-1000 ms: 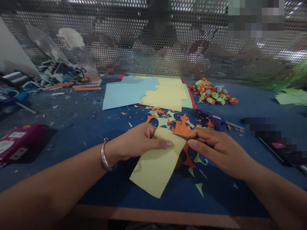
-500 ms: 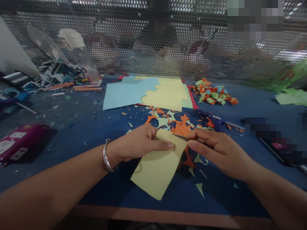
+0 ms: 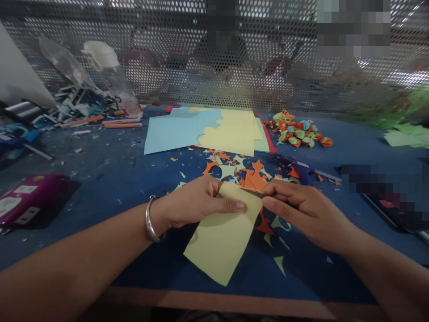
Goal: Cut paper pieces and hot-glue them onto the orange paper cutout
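Your left hand (image 3: 197, 201) pinches yellow paper (image 3: 217, 243), spread between both hands; right hand (image 3: 301, 210) grips dark pointed tool (image 3: 252, 192) (type unclear) at paper's far edge. Apparent step: cutting. Next move likely calls for steady paper, left hand clear of tip.

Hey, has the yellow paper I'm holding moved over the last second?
Yes, slightly: the held yellow paper has shifted, its lowest corner now closer to the table's near edge.

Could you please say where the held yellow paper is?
In the head view, the yellow paper is below centre, in the left hand, with the right hand at its upper right.
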`<state>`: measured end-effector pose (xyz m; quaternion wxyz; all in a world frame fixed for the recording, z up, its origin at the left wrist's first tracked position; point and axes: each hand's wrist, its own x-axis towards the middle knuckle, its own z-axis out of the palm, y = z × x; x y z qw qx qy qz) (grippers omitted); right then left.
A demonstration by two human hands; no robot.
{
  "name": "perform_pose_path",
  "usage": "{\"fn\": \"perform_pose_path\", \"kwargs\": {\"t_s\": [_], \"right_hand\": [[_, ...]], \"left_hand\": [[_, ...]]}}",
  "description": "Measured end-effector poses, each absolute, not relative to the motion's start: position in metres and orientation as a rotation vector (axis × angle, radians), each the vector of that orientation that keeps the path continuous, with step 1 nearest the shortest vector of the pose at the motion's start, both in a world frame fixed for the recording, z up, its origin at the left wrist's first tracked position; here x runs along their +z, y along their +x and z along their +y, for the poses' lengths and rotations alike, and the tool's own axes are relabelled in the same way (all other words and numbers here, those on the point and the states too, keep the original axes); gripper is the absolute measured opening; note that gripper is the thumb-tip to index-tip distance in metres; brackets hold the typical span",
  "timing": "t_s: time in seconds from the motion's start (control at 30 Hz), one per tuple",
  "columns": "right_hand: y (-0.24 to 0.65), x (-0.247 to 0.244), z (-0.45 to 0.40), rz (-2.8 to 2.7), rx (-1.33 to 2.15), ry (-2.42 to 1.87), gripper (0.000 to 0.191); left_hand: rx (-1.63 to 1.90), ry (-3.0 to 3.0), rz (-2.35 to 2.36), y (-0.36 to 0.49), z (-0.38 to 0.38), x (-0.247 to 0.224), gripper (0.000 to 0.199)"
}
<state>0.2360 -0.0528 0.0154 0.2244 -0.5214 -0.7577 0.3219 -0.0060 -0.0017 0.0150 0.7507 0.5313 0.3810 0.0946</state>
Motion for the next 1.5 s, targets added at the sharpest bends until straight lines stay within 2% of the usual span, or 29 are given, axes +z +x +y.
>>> {"fn": "perform_pose_path", "kwargs": {"t_s": [0.67, 1.2, 1.5], "right_hand": [[0.234, 0.0144, -0.0533, -2.084, 0.907, -1.449, 0.038], [0.2325, 0.0157, -0.0528, -2.083, 0.92, -1.447, 0.039], [0.2314, 0.0151, -0.053, -2.101, 0.904, -1.433, 0.038]], "left_hand": [[0.215, 1.139, 0.763, -0.0034, -0.0034, 0.013, 0.026], [0.205, 1.164, 0.778, -0.0053, -0.0032, 0.007, 0.033], [0.217, 1.14, 0.75, -0.0045, -0.0038, 0.0051, 0.027]]}}
